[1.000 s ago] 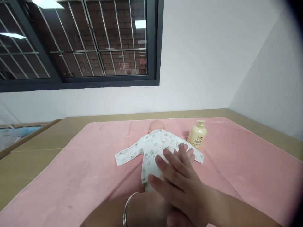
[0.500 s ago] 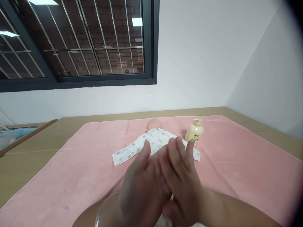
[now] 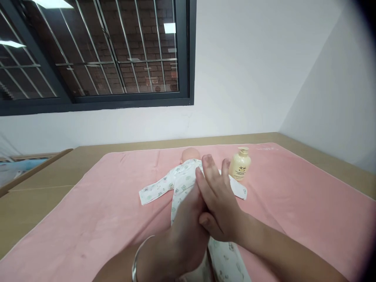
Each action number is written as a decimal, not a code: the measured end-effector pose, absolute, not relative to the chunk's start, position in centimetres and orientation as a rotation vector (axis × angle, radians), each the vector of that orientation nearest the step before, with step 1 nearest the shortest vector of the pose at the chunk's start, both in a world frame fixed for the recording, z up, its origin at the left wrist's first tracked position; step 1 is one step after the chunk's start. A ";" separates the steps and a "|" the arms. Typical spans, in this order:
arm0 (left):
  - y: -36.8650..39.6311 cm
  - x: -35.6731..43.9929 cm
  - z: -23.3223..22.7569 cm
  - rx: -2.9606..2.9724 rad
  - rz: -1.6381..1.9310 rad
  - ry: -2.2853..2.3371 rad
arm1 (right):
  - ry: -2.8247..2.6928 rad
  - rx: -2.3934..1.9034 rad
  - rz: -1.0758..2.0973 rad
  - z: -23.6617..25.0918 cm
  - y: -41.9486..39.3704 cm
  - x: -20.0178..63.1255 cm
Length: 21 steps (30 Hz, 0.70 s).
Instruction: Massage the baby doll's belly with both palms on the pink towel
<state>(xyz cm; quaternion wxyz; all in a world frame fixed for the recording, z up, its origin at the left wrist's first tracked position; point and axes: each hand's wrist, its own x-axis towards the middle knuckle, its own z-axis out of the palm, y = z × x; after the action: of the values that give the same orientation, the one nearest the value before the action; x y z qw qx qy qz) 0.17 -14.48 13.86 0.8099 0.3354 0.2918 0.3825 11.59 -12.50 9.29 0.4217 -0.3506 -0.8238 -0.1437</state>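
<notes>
My left hand (image 3: 189,229), with a silver bangle (image 3: 135,260) on the wrist, is pressed palm to palm against my right hand (image 3: 220,199). The right hand's fingers are stretched out and slightly apart, covering most of the left fingers. Nothing shows between the palms. Beneath and beyond them lies a baby doll (image 3: 190,154) in a white printed outfit (image 3: 183,182), sleeves spread to both sides. My hands hide part of its body; a trouser leg (image 3: 227,258) shows below them. A pale yellow pump bottle (image 3: 241,164) stands upright right of the doll.
A pink sheet (image 3: 102,211) with some creases covers the tan padded surface (image 3: 53,172). White walls (image 3: 235,78) rise behind and to the right. A dark-framed barred window (image 3: 188,58) is at the upper left. Something blue (image 3: 22,164) lies beyond the left edge.
The right hand has slid up and over the left, covering more of its fingers. The left hand has turned inward. More of the doll's outfit now shows; the bottle has stayed put.
</notes>
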 end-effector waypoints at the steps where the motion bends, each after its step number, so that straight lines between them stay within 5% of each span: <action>1: -14.1 -0.2 14.4 0.704 0.827 0.617 | -2.087 -0.868 -0.362 8.7 -12.4 11.2; 10: -5.9 -1.4 11.7 1.006 1.363 0.574 | -2.278 -0.610 -0.313 7.7 -11.9 10.7; 21: 0.1 -0.5 0.3 1.570 1.465 1.065 | -2.176 -1.270 0.145 1.4 -1.5 13.9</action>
<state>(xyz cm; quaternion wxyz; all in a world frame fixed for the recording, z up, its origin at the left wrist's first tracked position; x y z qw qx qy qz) -0.53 0.10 0.30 0.3639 0.6101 0.4138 0.5693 13.85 -1.52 1.36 0.3039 -0.4795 -0.8214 0.0547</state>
